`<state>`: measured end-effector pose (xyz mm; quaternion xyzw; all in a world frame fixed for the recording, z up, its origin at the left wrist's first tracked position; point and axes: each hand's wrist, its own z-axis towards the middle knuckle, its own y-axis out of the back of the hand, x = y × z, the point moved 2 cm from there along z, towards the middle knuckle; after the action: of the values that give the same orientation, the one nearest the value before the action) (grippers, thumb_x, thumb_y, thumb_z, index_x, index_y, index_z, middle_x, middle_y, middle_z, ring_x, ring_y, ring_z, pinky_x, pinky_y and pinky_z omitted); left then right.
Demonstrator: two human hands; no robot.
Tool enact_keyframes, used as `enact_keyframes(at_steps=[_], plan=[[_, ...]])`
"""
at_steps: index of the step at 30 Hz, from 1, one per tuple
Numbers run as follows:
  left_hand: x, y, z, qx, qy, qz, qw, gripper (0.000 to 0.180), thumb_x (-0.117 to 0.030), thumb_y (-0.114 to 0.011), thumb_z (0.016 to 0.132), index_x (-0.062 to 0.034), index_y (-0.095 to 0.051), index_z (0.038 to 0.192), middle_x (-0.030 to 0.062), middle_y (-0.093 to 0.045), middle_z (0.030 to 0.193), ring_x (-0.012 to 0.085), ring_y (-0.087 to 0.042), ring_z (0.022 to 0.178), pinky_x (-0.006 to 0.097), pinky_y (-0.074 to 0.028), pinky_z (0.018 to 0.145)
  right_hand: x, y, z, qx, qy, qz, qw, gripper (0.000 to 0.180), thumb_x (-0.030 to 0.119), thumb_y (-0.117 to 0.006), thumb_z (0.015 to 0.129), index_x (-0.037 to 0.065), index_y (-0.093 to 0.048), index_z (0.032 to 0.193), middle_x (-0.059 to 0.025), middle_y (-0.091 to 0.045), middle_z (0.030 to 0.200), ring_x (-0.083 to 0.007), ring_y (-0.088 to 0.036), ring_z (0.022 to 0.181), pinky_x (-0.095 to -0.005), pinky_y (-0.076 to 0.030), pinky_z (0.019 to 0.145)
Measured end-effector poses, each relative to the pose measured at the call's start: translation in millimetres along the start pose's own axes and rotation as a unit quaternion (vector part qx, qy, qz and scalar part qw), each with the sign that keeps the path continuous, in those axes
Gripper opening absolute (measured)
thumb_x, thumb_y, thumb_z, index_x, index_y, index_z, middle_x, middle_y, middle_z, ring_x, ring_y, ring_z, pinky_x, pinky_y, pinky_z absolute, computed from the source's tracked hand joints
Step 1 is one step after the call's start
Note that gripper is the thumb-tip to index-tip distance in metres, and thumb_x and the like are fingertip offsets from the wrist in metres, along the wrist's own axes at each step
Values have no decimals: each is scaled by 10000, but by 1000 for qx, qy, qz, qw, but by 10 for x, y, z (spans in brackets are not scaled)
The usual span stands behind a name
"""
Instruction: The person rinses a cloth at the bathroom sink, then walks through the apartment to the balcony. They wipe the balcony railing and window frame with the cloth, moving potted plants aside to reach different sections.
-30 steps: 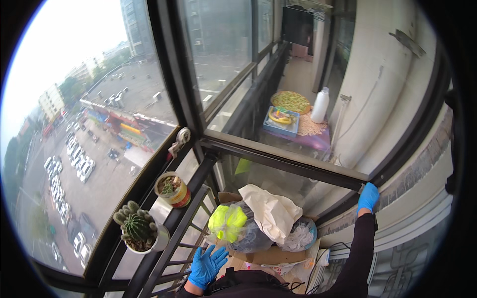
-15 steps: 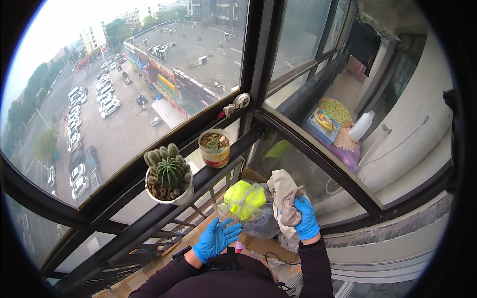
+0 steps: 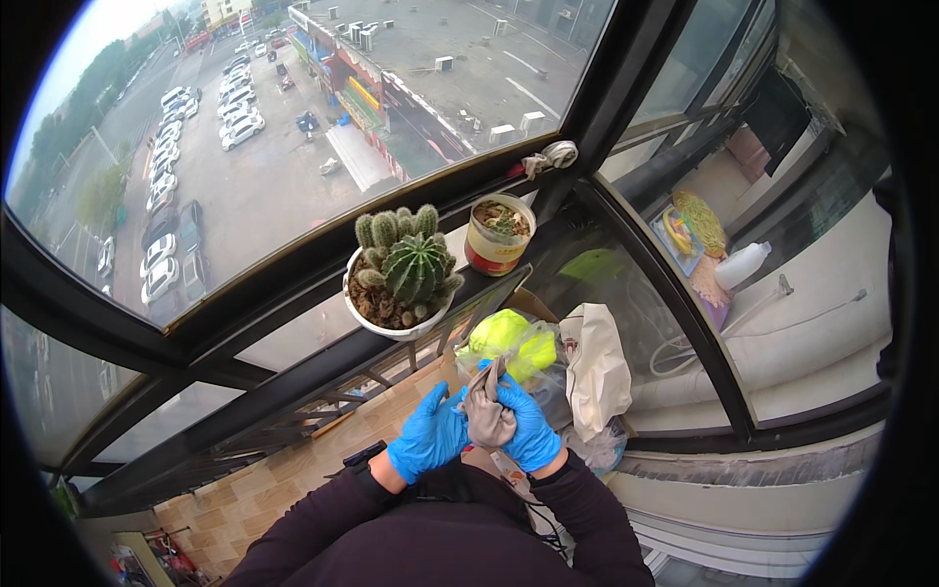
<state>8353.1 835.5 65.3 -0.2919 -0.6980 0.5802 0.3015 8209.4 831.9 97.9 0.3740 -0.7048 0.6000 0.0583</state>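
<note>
Both my hands wear blue gloves and meet in front of my body. My right hand grips a crumpled grey-beige cloth, which sticks up above the fingers. Close against the cloth's left side is my left hand, its thumb apart and its fingers extended; their tips are partly hidden beside the cloth. Just beyond the hands, a bright yellow-green bundle shows in clear plastic. A beige paper or cloth bag lies to its right.
A potted cactus in a white pot and a smaller plant pot stand on the dark window ledge ahead. Window frames enclose the corner. Behind the right pane are a white bottle and a blue tray. Wooden flooring lies lower left.
My right hand has drawn the grey-beige cloth left toward my body, away from the beige bag. My left hand has come up to the cloth. The view has shifted.
</note>
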Motion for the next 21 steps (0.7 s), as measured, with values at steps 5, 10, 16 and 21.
enact_keyframes(at_steps=[5, 10, 16, 21], plan=[[-57, 128, -224, 62, -47, -49, 996, 485, -445, -343, 997, -110, -452, 1331, 108, -543, 1273, 262, -550, 1115, 403, -450, 987, -396, -186, 91, -75, 12, -231, 970, 338, 105, -555, 932, 33, -512, 1260, -69, -577, 1155, -137, -570, 1038, -261, -471, 886], [-184, 310, -565, -32, -111, 12, 993, 454, -387, -347, 1011, -105, -429, 1356, 80, -522, 1292, 214, -525, 1168, 382, -423, 1014, -678, -405, 206, -76, 211, -552, 803, 334, 103, -597, 912, 17, -525, 1226, -104, -573, 1154, -212, -571, 1039, -302, -456, 904], [-266, 298, -885, -127, -193, 55, 971, 494, -360, -349, 1016, -71, -337, 1417, 115, -453, 1375, 250, -483, 1239, 411, -392, 1060, -842, -526, 279, 36, 193, -563, 803, 476, 210, -657, 879, 34, -497, 1291, -175, -478, 1307, -311, -450, 1244, -389, -373, 1030], [-198, 246, -1077, -179, -273, 100, 940, 592, -442, -378, 998, -40, -301, 1425, 135, -427, 1389, 262, -441, 1273, 394, -374, 1078, -1105, -559, 359, 149, 155, -673, 707, 523, 173, -716, 831, 30, -503, 1287, -153, -392, 1425, -288, -368, 1334, -383, -353, 1066]])
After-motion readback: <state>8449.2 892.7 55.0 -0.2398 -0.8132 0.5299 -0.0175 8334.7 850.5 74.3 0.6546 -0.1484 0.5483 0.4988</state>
